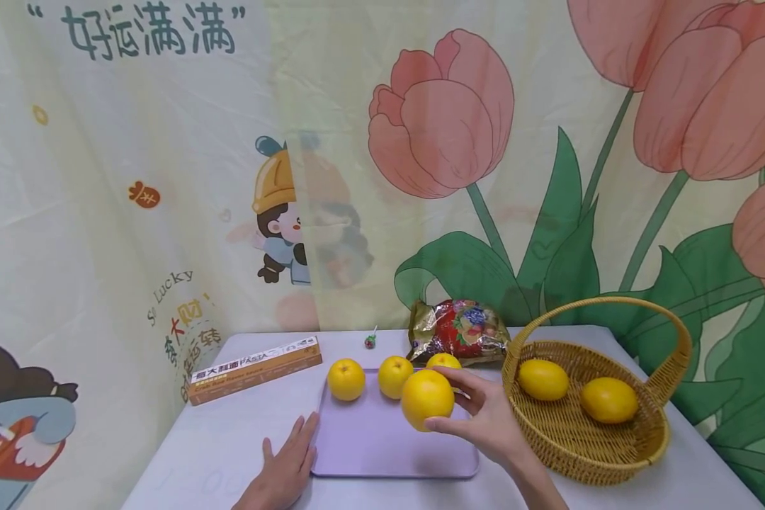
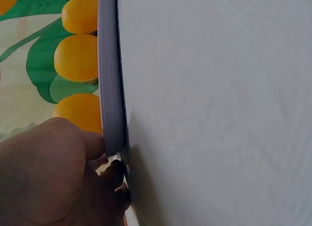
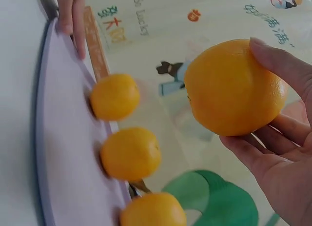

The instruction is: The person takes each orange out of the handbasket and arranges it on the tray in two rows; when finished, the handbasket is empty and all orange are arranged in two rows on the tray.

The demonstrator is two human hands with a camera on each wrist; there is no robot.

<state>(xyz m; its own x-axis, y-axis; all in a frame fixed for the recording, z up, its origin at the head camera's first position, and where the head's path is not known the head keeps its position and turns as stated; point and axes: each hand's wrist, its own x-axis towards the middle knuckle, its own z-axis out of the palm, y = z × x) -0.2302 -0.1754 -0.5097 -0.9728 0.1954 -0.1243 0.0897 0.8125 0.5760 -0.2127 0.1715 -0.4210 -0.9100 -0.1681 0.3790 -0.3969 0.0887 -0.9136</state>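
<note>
My right hand [image 1: 487, 418] grips an orange [image 1: 428, 400] between thumb and fingers, raised over the lilac tray [image 1: 382, 453]. In the right wrist view the same orange [image 3: 234, 87] hangs well apart from the tray. Along the tray's far side sit three more oranges: one at the left corner [image 1: 346, 380], one in the middle [image 1: 395, 377] and one at the right [image 1: 443, 361], partly hidden behind the held fruit. My left hand [image 1: 283, 460] lies at the tray's left edge, its fingers extended and touching the rim [image 2: 111, 89].
On the right stands a wicker basket [image 1: 586, 460] with a tall handle, holding two yellow oval fruits [image 1: 608, 400]. Behind the tray are a shiny red and gold bag [image 1: 462, 329] and a small wrapped lollipop [image 1: 370, 341]. A pasta box [image 1: 255, 372] lies at the back left.
</note>
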